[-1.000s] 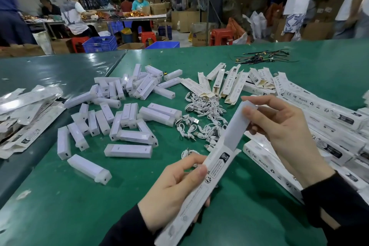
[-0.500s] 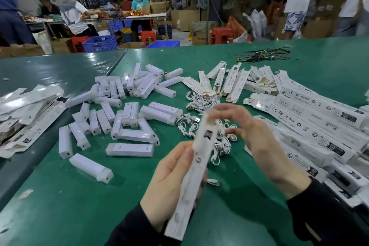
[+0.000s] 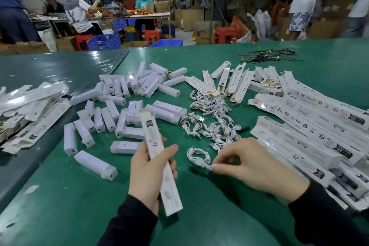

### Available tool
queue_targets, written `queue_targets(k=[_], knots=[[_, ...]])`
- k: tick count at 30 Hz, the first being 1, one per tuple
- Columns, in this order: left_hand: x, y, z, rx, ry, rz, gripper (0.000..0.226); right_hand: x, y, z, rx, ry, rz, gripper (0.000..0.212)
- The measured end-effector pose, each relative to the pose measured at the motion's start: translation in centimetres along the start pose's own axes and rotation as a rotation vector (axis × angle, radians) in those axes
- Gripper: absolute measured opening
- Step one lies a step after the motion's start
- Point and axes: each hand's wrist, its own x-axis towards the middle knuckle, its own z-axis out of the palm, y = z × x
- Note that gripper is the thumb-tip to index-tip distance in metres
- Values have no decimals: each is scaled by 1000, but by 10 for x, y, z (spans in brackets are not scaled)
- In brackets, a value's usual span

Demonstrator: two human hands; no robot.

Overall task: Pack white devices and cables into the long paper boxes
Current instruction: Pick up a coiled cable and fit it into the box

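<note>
My left hand [image 3: 148, 173] grips a long white paper box [image 3: 157, 154], held upright and tilted a little, its open end pointing away from me. My right hand [image 3: 253, 164] is low over the green table [image 3: 79, 201] and pinches the plug end of a coiled white cable [image 3: 198, 157] that lies on the table. Several more coiled white cables [image 3: 211, 124] are heaped just beyond. Many white devices [image 3: 127, 106] lie scattered to the left and behind the box.
Packed long boxes [image 3: 311, 130] are stacked at the right. Open empty boxes [image 3: 235, 82] lie at the back centre, flat packaging [image 3: 30, 110] at the left, black cable ties [image 3: 267, 57] at the far right. People work at tables beyond.
My right hand let go of the box top and dropped to the table, where it now pinches a cable. My left hand swung the box more upright.
</note>
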Motion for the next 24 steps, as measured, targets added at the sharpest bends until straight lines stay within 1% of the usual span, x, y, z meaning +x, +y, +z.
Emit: queue_targets(k=[2, 3, 4, 6, 8, 9, 12, 13, 15, 17, 18, 20, 22, 24], knots=[[-1, -3, 2, 26, -10, -37, 35, 0, -3, -3, 300, 188, 49, 8], [-2, -3, 4, 34, -14, -49, 42, 0, -5, -3, 481, 244, 92, 8], [-2, -2, 5, 37, -24, -61, 50, 0, -7, -3, 639, 246, 133, 8], [-3, -1, 6, 22, -51, -88, 66, -1, -13, 3, 824, 133, 172, 7], [-3, 0, 6, 5, -68, -108, 73, -2, -19, 12, 877, 6, 186, 6], [-3, 1, 6, 4, -75, -110, 74, -1, -21, 17, 879, -32, 199, 6], [-4, 2, 6, 8, -62, -121, 72, -1, -22, 22, 897, -92, 212, 4], [-4, 2, 6, -12, -57, -138, 68, -1, -22, 21, 901, -106, 193, 9], [-3, 3, 5, -93, -72, -200, 60, -2, -24, 20, 910, -122, 136, 36], [-4, 5, 4, -185, -143, -294, 51, -3, -26, 20, 922, -120, 83, 57], [-5, 5, 5, -218, -201, -354, 44, -3, -26, 21, 924, -126, 60, 62], [-7, 7, 3, -266, -299, -477, 34, -2, -27, 23, 929, -159, 16, 63], [-7, 8, 2, -324, -365, -576, 42, -3, -28, 22, 960, -204, -18, 62], [-7, 10, 2, -380, -425, -623, 50, -5, -29, 20, 985, -241, -33, 62]])
